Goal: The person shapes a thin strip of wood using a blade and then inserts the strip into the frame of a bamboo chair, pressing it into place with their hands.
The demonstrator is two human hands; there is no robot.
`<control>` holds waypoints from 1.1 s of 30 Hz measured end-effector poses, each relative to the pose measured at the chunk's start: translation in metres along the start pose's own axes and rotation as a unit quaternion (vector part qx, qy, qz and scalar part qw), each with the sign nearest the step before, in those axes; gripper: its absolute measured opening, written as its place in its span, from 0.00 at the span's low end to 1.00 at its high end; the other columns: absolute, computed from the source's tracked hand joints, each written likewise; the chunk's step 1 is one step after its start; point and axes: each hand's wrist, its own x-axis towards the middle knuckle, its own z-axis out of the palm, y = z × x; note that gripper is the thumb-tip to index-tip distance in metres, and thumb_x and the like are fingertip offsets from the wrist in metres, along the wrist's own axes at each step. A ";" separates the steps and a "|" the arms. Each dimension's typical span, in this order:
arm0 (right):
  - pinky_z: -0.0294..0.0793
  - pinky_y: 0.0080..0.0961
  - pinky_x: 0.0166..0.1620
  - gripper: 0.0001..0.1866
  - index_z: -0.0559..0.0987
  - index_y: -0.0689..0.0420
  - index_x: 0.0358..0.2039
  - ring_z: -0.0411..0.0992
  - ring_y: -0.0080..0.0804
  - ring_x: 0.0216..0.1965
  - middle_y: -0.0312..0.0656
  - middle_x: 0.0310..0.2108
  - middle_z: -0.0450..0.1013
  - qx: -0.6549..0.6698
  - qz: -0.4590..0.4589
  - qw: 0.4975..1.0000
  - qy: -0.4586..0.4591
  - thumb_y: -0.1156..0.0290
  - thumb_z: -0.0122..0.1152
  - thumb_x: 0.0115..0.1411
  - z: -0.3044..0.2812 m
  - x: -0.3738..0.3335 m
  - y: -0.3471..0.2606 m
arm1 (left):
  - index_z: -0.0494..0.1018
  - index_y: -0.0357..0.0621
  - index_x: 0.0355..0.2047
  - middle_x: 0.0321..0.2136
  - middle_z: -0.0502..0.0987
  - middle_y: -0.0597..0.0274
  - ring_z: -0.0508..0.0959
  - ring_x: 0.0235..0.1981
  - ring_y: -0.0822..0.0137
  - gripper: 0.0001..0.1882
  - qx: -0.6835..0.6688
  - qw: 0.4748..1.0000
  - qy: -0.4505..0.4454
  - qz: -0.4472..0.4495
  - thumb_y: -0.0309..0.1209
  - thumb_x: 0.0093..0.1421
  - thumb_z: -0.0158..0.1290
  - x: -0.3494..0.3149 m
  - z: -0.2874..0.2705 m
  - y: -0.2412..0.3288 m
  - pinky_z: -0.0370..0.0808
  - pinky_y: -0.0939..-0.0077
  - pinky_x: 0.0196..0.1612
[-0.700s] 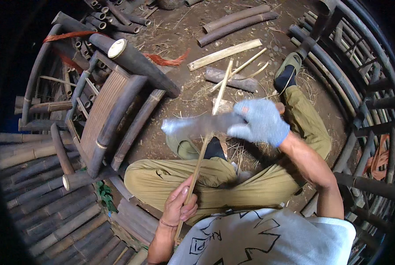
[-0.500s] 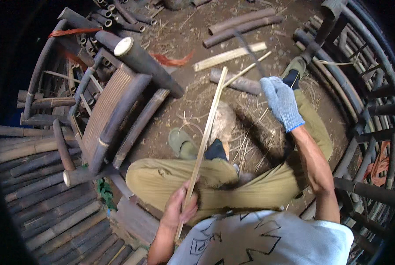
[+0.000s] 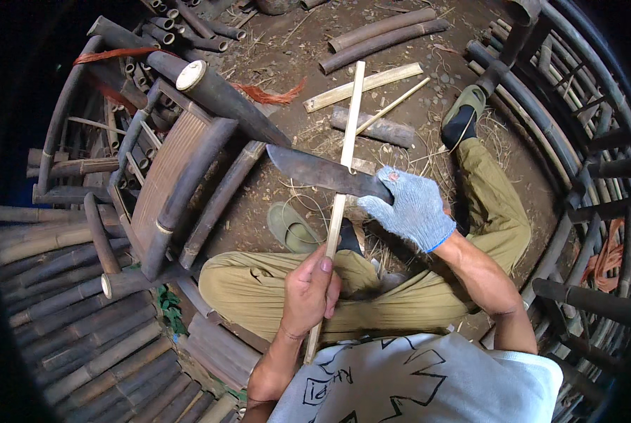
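Note:
My left hand (image 3: 311, 290) is closed around the lower part of a long, pale bamboo strip (image 3: 353, 116), which slants up and away from me. In my right hand (image 3: 413, 210), covered by a grey-blue knitted glove, I grip a broad dark machete (image 3: 312, 170). Its blade lies across the strip above my left hand, with the tip pointing left. The glove hides the machete's handle. Past the blade, the strip's far end crosses above a short brown bamboo piece (image 3: 382, 130) on the ground.
A split pale bamboo slat (image 3: 365, 87), a thin stick (image 3: 394, 106) and two dark bamboo lengths (image 3: 382, 44) lie ahead. A bamboo chair (image 3: 171, 183) stands at left, and bamboo frames (image 3: 601, 166) line the right. Shavings litter the dirt between my legs.
My right hand has swung the machete down and left, from raised at upper right to across the strip. My left hand has moved slightly up and right with the strip.

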 end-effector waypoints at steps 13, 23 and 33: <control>0.75 0.43 0.35 0.21 0.76 0.60 0.40 0.77 0.54 0.31 0.55 0.29 0.76 -0.092 0.109 0.976 0.163 0.54 0.43 0.71 -0.042 0.072 0.162 | 0.70 0.36 0.57 0.09 0.65 0.70 0.60 0.06 0.77 0.26 -0.017 0.998 0.066 -0.010 0.46 0.74 0.39 -0.113 -0.051 -0.018 0.56 0.82 0.09; 0.67 0.33 0.25 0.33 0.78 0.63 0.31 0.69 0.31 0.21 0.41 0.20 0.71 0.206 0.240 0.947 -0.058 0.40 0.47 0.67 0.053 -0.003 0.121 | 0.68 0.39 0.53 0.42 0.72 0.60 0.74 0.37 0.68 0.14 -0.204 0.876 0.093 0.428 0.35 0.73 0.44 -0.103 -0.179 0.123 0.75 0.72 0.46; 0.64 0.47 0.32 0.42 0.73 0.66 0.20 0.67 0.46 0.23 0.57 0.17 0.64 0.108 0.183 0.973 -0.089 0.34 0.42 0.65 0.087 -0.029 0.151 | 0.72 0.49 0.45 0.38 0.79 0.67 0.81 0.38 0.72 0.08 -0.080 0.879 0.317 0.346 0.32 0.67 0.55 -0.090 -0.228 0.122 0.80 0.77 0.41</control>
